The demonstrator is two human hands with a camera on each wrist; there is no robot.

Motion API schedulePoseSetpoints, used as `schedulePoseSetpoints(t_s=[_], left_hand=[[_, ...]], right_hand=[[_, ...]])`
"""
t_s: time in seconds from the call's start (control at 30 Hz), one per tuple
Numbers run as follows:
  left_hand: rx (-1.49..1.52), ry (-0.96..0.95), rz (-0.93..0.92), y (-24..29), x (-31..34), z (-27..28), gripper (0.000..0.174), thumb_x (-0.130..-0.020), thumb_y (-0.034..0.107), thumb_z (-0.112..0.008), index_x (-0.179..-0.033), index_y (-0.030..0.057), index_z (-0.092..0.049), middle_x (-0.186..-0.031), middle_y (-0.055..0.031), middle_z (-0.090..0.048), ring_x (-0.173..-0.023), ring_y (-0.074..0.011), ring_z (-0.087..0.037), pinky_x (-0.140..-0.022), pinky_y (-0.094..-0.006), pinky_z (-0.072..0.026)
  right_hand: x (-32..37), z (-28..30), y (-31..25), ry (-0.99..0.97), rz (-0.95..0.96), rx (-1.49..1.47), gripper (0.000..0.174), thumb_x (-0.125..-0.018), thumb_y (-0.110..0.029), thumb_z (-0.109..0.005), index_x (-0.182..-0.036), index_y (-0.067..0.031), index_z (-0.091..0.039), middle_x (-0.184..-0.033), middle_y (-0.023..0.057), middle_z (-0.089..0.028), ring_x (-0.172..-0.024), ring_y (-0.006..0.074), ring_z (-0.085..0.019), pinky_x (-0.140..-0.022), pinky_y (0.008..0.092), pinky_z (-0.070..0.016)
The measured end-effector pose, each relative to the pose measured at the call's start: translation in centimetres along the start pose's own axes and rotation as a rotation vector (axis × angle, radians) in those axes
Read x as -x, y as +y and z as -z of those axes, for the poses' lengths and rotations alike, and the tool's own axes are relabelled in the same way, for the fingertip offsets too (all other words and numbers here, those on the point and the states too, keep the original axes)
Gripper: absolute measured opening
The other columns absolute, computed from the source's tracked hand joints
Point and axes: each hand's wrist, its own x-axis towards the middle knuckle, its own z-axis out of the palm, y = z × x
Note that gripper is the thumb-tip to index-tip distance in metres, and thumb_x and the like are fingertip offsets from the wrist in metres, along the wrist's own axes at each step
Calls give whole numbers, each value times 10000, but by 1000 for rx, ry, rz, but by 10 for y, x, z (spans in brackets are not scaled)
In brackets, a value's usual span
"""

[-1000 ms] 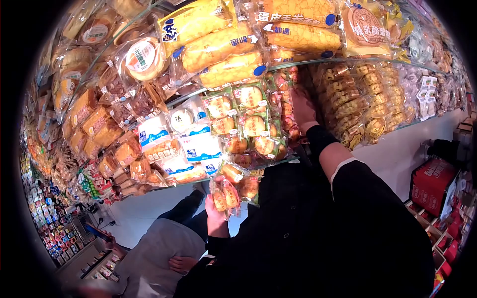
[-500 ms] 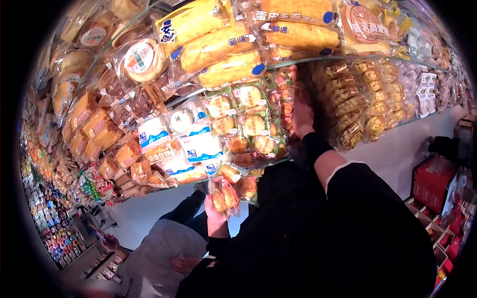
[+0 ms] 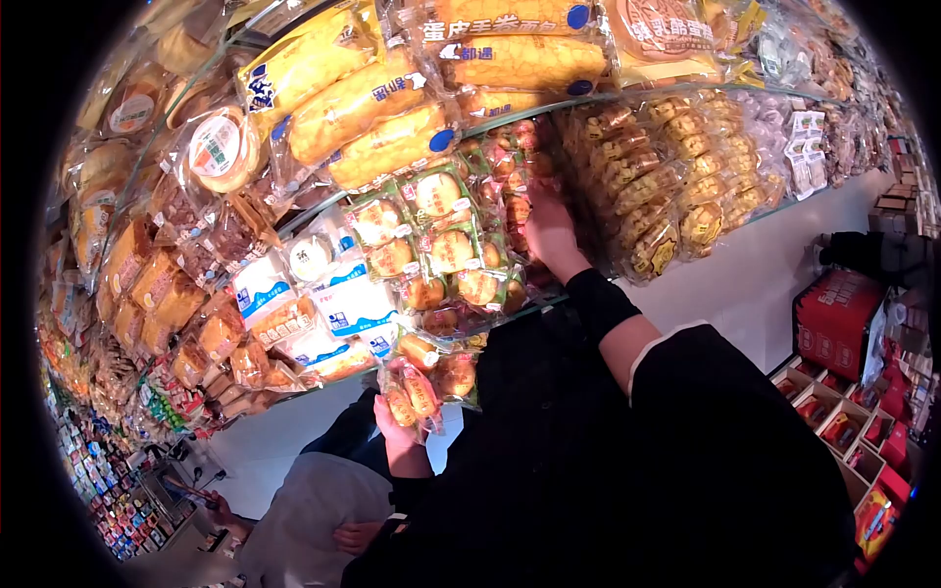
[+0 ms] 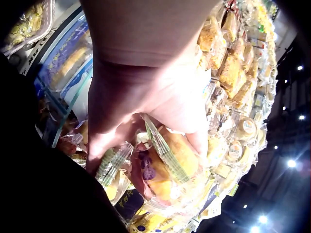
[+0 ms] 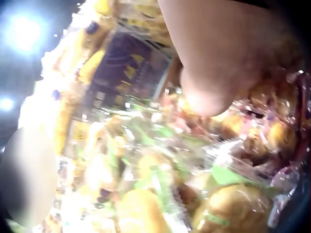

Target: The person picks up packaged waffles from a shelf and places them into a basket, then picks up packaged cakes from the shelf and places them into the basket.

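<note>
My left hand (image 3: 393, 427) grips clear-wrapped bread rolls (image 3: 413, 394) just below the front edge of the shelf. In the left wrist view its thumb and fingers curl round the wrappers, whose crimped ends are green and white. My right hand (image 3: 552, 233) reaches into the shelf, resting over a row of small pastries in pink wrappers (image 3: 517, 208). Its fingertips are hidden among the packs, and I cannot tell whether they pinch one. Beside that row lie round buns in green-edged clear packs (image 3: 452, 251), also close below the hand in the right wrist view.
White-and-blue bread packs (image 3: 357, 303) lie left of the buns. Yellow-brown pastry packs (image 3: 618, 167) stand in rows to the right. Long yellow rolls (image 3: 392, 147) fill the upper tier behind a glass edge. A person in grey (image 3: 309, 510) stands at lower left; a red box (image 3: 839, 323) is at right.
The view has swung, so the shelf appears shifted left. My right hand has drawn slightly back toward the shelf front, showing more of its back. The left hand still holds the bread rolls.
</note>
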Motion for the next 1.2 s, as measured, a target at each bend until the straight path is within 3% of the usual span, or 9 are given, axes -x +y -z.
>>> schedulePoseSetpoints(t_s=[0.1,0.13,0.27,0.4,0.53,0.63,0.87,1.07,1.2], left_hand=[[-96,62,10,-1,-6,-16,711,-846,548,-592,-1383,120,-407,-1223,-61,-578,-1015,-198,-629,-651,-337,-570],[-89,63,8,-1,-9,-18,711,-846,548,-592,-1383,120,-407,-1223,-61,-578,-1015,-198,-629,-651,-337,-570],[-85,-33,116,2,-17,-33,778,-778,580,-656,-1369,126,-431,-1183,-67,-583,-981,-222,-619,-700,-343,-554],[-113,-49,11,-4,-24,-51,749,-846,540,-604,-1333,26,-362,-1038,-197,-550,-732,-340,-634,-536,-407,-536],[-81,-103,-2,-9,-31,-69,716,-863,501,-602,-1332,20,-354,-1005,-216,-559,-698,-342,-632,-535,-404,-532],[-39,-120,-15,-16,-32,-77,679,-883,464,-595,-1339,25,-348,-1043,-209,-552,-712,-348,-631,-533,-407,-530],[-25,-54,7,-38,-30,-100,693,-870,456,-612,-1337,12,-358,-1091,-205,-550,-761,-336,-637,-557,-411,-543],[-4,-44,46,-54,-32,-113,675,-872,439,-611,-1326,4,-367,-1108,-188,-550,-828,-317,-632,-633,-399,-549],[16,-145,107,-56,-35,-115,693,-864,424,-622,-1327,-22,-364,-1182,-160,-529,-948,-274,-620,-728,-412,-552]], right_hand=[[11,39,-23,60,57,-249,473,-806,-30,-520,-1276,28,-518,-1195,273,-575,-1108,393,-554,-927,403,-459],[14,79,-52,-117,-159,-317,348,-856,-44,-502,-1189,39,-566,-1114,272,-609,-1051,417,-574,-883,427,-462],[51,162,-83,12,284,-397,307,-952,-202,-535,-1154,26,-580,-937,194,-658,-855,356,-642,-774,378,-496],[89,272,-79,-813,86,-179,254,-937,-215,-569,-1041,4,-645,-909,202,-657,-871,316,-647,-754,342,-505],[84,223,40,-896,40,-68,289,-967,-236,-539,-1039,13,-666,-919,157,-691,-880,238,-667,-790,307,-505],[67,204,73,-848,-64,-509,347,-982,-271,-529,-1065,39,-663,-933,102,-707,-900,160,-657,-835,289,-495],[66,202,82,-757,-180,-612,339,-983,-248,-538,-1123,38,-653,-967,67,-697,-934,119,-623,-855,266,-481],[73,228,71,-1091,-133,-658,343,-989,-233,-530,-1267,-40,-585,-1102,53,-661,-1019,105,-602,-840,281,-504],[79,236,-18,-1111,-172,-779,402,-951,-253,-600,-1274,-16,-562,-1033,66,-657,-934,114,-615,-795,272,-508]])
